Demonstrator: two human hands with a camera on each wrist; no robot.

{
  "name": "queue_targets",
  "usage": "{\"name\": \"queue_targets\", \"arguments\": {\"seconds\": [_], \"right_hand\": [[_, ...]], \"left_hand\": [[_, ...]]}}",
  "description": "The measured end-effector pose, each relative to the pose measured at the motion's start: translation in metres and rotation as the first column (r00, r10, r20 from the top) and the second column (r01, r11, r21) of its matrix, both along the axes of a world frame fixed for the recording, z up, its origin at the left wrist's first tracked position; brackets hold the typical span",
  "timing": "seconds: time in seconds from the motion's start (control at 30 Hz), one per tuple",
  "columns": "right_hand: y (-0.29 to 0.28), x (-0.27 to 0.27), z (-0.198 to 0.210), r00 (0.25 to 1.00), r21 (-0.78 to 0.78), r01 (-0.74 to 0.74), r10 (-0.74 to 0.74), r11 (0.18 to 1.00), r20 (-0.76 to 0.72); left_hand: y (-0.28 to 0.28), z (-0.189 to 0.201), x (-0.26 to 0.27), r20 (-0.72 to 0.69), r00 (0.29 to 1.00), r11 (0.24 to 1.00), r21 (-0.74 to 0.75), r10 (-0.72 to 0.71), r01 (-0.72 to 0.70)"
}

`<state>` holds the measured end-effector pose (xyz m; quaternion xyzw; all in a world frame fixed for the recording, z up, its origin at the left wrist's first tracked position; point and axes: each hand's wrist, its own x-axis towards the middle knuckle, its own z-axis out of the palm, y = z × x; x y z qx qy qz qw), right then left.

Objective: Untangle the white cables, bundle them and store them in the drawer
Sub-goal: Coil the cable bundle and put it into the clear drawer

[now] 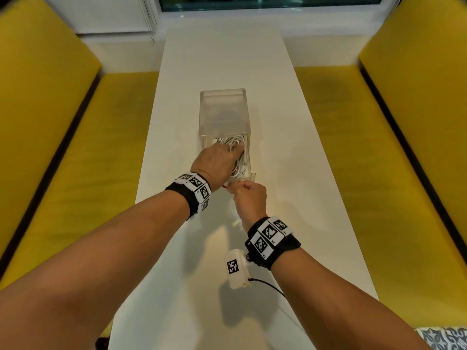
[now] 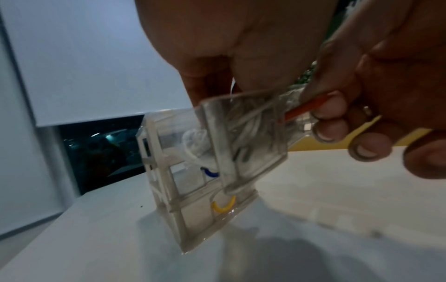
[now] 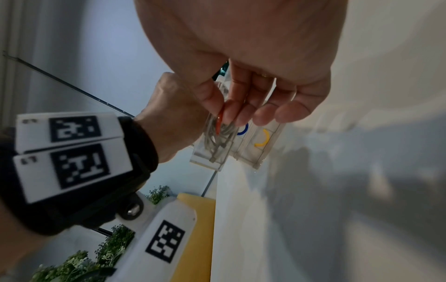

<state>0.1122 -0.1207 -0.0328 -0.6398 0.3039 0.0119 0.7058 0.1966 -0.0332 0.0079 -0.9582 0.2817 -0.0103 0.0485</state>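
Note:
A clear acrylic drawer unit [image 1: 222,112] stands in the middle of the white table [image 1: 222,59]. Its top drawer [image 1: 250,160] is pulled out towards me and holds the coiled white cables [image 1: 236,142]. My left hand [image 1: 222,155] reaches into that drawer from above and its fingers rest on the cables; the fingertips are hidden. My right hand [image 1: 249,195] is at the drawer's front and pinches its red handle [image 2: 304,108] between thumb and forefinger. In the right wrist view the cables [image 3: 217,139] show through the drawer's clear front.
Two lower drawers with a blue handle [image 3: 242,130] and a yellow handle [image 3: 263,138] are shut. Yellow benches [image 1: 75,147] run along both long sides of the narrow table. A window and white wall lie beyond its far end.

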Motion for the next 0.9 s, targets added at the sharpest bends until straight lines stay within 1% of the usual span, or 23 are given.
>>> {"name": "queue_targets", "arguments": {"seconds": [0.07,0.13,0.2,0.27,0.33,0.4,0.47,0.57,0.6,0.67,0.8,0.9], "right_hand": [[0.001,0.001,0.001,1.0,0.003,-0.002,0.002,1.0,0.005],[0.001,0.001,0.004,1.0,-0.005,-0.016,0.016,1.0,0.012],[0.001,0.003,0.006,0.999,-0.01,-0.041,0.041,0.999,0.024],[0.003,0.004,0.009,0.997,-0.014,-0.064,0.064,0.998,0.031],[0.007,0.005,0.013,0.996,-0.017,-0.076,0.076,0.997,0.038],[0.01,0.006,0.016,0.996,-0.018,-0.083,0.083,0.996,0.026],[0.01,0.007,0.018,0.995,-0.021,-0.096,0.096,0.995,0.009],[0.005,0.01,0.018,0.995,-0.035,-0.103,0.103,0.994,-0.003],[0.002,0.012,0.02,0.996,-0.039,-0.091,0.091,0.995,0.0],[0.0,0.016,0.024,0.997,-0.038,-0.074,0.075,0.996,0.008],[-0.003,0.024,0.027,0.996,-0.027,-0.089,0.089,0.996,0.01],[-0.003,0.025,0.025,0.994,-0.026,-0.106,0.106,0.994,0.009]], "left_hand": [[0.0,-0.002,-0.002,0.007,1.0,1.0,-0.024,-0.006,0.006],[0.002,-0.001,-0.001,0.012,1.0,0.993,-0.115,0.008,-0.006],[0.002,0.006,0.003,-0.044,0.999,0.982,-0.187,0.0,-0.008],[0.0,0.014,0.008,-0.096,0.995,0.977,-0.21,0.014,-0.034],[-0.006,0.018,0.012,-0.124,0.98,0.953,-0.242,0.157,-0.184],[-0.014,0.019,0.014,-0.145,0.938,0.902,-0.261,0.316,-0.344],[-0.02,0.015,0.012,-0.131,0.919,0.889,-0.236,0.371,-0.393],[-0.025,0.014,0.012,-0.118,0.91,0.883,-0.223,0.397,-0.414],[-0.025,0.014,0.013,-0.122,0.907,0.874,-0.241,0.404,-0.422],[-0.026,0.017,0.015,-0.171,0.894,0.845,-0.295,0.414,-0.447],[-0.027,0.021,0.012,-0.289,0.876,0.776,-0.411,0.385,-0.477],[-0.024,0.02,0.005,-0.325,0.878,0.726,-0.497,0.351,-0.475]]}}
